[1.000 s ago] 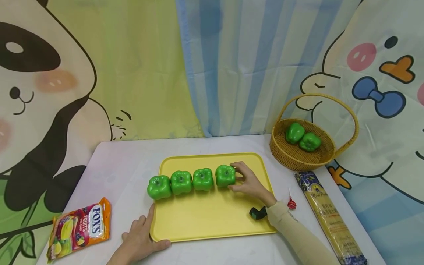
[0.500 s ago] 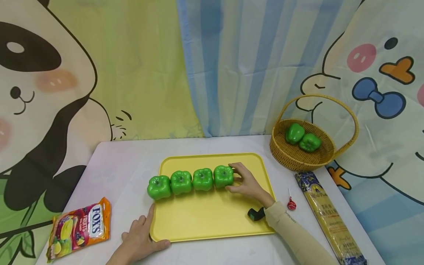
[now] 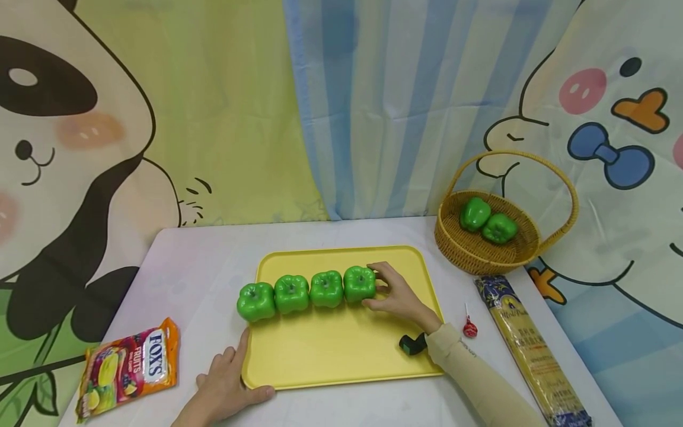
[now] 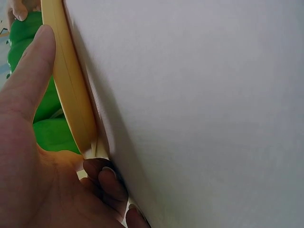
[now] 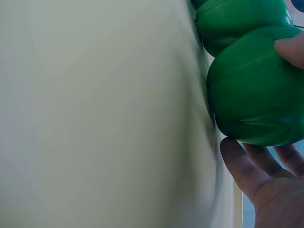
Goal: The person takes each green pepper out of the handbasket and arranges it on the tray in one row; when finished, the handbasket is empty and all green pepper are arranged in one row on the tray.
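Note:
Several glossy green bell peppers stand in a row across the yellow tray (image 3: 320,350), the leftmost pepper (image 3: 257,302) overlapping its left rim. My right hand (image 3: 397,293) holds the rightmost bell pepper (image 3: 360,283), thumb in front and fingers behind. In the right wrist view that pepper (image 5: 256,85) presses close against its neighbour (image 5: 237,23), the thumb on its side. My left hand (image 3: 224,379) grips the tray's near left corner, thumb along the front edge and index finger along the left side. The left wrist view shows the thumb on the tray rim (image 4: 71,76).
A wicker basket (image 3: 491,255) with two green bell peppers stands at the back right. Right of the tray lie a red lollipop (image 3: 469,328) and a long pasta packet (image 3: 528,350). An orange candy bag (image 3: 130,370) lies at the left. Curtains with cartoon animals hang behind.
My right hand has slid the rightmost bell pepper slightly left, narrowing the gap to its neighbour. The left hand and the tray have stayed put.

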### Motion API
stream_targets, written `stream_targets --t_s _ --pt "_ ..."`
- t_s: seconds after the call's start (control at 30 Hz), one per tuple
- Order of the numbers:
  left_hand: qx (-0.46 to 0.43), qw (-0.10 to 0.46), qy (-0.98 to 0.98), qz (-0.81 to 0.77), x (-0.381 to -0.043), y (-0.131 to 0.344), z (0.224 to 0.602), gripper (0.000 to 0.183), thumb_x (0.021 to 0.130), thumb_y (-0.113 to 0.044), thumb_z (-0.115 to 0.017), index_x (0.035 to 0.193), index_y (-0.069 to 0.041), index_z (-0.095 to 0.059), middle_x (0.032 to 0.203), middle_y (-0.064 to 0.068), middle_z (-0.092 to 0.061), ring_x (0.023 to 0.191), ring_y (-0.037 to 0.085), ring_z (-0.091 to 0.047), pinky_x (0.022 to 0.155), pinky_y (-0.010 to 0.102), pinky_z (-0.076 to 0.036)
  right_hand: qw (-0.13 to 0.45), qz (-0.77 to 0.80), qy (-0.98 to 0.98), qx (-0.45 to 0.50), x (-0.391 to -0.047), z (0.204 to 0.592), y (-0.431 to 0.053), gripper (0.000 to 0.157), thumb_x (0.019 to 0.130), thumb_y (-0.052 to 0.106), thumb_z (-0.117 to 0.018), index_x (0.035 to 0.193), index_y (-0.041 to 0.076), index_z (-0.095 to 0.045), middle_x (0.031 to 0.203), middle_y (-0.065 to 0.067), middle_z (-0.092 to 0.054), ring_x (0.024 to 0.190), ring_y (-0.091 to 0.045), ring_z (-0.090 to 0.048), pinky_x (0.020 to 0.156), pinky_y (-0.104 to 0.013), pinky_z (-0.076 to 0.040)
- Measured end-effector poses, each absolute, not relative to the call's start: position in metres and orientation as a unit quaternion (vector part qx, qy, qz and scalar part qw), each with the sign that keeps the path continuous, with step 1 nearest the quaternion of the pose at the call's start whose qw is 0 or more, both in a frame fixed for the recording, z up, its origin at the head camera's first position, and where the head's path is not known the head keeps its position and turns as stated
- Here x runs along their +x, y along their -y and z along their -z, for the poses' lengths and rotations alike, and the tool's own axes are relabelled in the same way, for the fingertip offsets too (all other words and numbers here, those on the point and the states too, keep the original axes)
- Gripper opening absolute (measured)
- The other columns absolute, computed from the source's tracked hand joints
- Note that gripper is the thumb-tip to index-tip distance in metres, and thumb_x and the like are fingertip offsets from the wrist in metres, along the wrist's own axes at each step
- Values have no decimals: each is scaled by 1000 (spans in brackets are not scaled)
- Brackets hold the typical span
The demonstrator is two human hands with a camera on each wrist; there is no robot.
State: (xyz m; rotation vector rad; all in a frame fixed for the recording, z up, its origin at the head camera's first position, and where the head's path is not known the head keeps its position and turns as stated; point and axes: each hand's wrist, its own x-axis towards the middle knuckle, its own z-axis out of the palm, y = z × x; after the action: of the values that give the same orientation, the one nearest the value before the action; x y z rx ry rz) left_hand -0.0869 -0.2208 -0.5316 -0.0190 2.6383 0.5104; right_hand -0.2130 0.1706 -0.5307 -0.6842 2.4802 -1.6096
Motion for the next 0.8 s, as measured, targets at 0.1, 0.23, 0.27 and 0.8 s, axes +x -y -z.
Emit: stream_targets --t_s 0.1,0.23,0.27,0.8 --pt "-7 225 -957 -186 -87 220 531 144 55 -83 -77 163 -17 -8 102 5 -50 90 23 -41 69 46 -34 63 528 -817 -224 -209 518 -168 79 79 -3 -80 146 -5 -38 142 -23 -44 127 -40 -54 102 -47 -51" --pt "-6 222 -957 -186 -86 220 530 144 55 -82 -77 163 -17 -9 102 6 -50 90 23 -41 69 46 -35 70 539 -808 -228 -203 505 -165 78 79 -2 -80 145 -6 -39 141 -23 -45 126 -40 -54 102 -46 -51" --pt "-6 222 -957 -187 -86 220 529 144 55 -82 -77 163 -16 -9 102 6 -50 90 23 -41 69 46 -35 71 542 -806 -228 -202 503 -164 78 79 -2 -80 145 -6 -38 141 -23 -45 126 -40 -54 103 -46 -51" --pt "-5 226 -956 -186 -86 221 531 143 56 -83 -76 163 -18 -7 104 6 -51 91 23 -41 68 44 -33 37 535 -806 -251 -209 506 -187 86 75 -6 -82 147 -5 -35 139 -39 -40 128 -56 -49 100 -64 -46"
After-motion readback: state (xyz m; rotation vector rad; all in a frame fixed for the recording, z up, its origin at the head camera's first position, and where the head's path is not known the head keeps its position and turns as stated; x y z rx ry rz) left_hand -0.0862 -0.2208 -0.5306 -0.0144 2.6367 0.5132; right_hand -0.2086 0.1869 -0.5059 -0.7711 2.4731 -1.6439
